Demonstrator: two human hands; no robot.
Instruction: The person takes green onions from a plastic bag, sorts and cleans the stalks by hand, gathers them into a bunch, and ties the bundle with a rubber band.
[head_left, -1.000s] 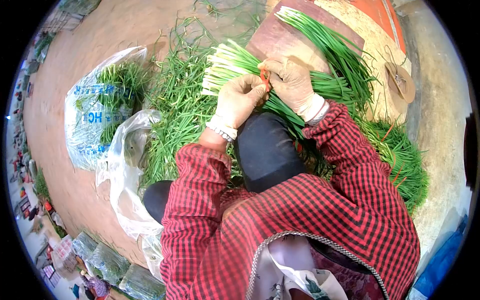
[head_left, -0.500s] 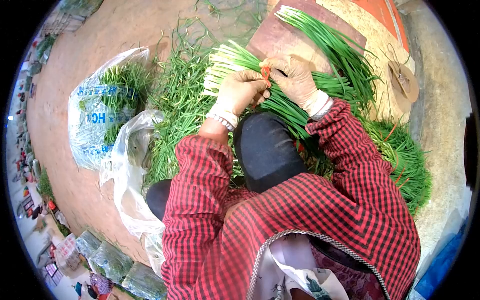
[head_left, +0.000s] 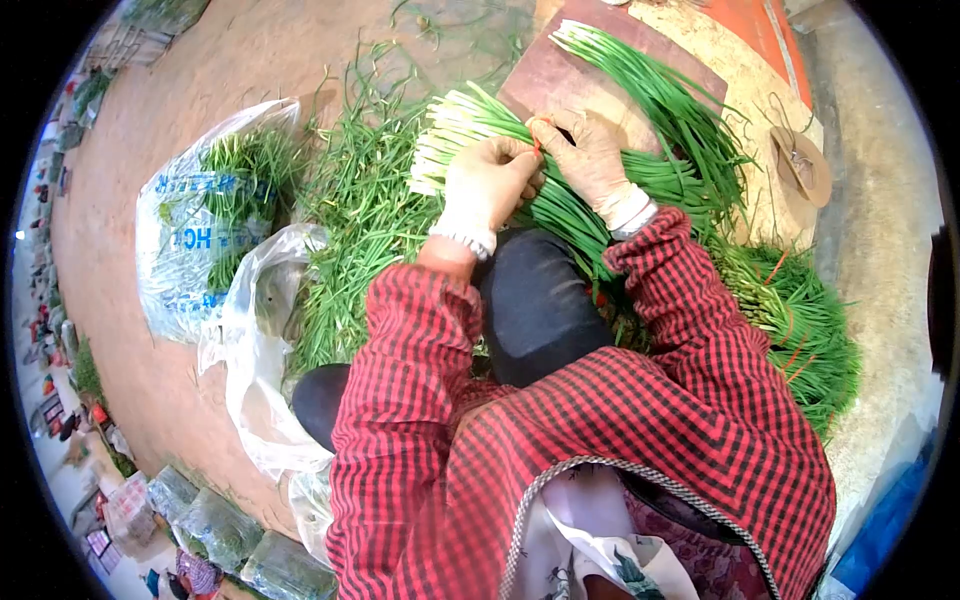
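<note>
A thick bundle of garlic chives (head_left: 462, 135) lies across my knee, pale stem ends to the left and green leaves to the right. Round it runs an orange-red tie (head_left: 537, 145). My left hand (head_left: 490, 182), gloved, is closed in a pinch at the tie, on the near side of the bundle. On the right, my right hand (head_left: 585, 165), also gloved, pinches the tie close to its thumb and forefinger. Its fingers partly cover the tie, so the ends are hard to make out. Both hands nearly meet over the bundle.
Loose chives (head_left: 590, 45) lie on a brown board (head_left: 525, 80) beyond my hands. Tied green bundles (head_left: 800, 330) rest at my right. Scattered leaves (head_left: 360, 220) and a plastic bag (head_left: 165, 270) are on the left. A round tan disc (head_left: 815, 175) sits at far right.
The orange-red tie, which stood up in a visible loop between my fingers, now lies lower and tighter against the bundle. My left hand has turned slightly and moved a little right.
</note>
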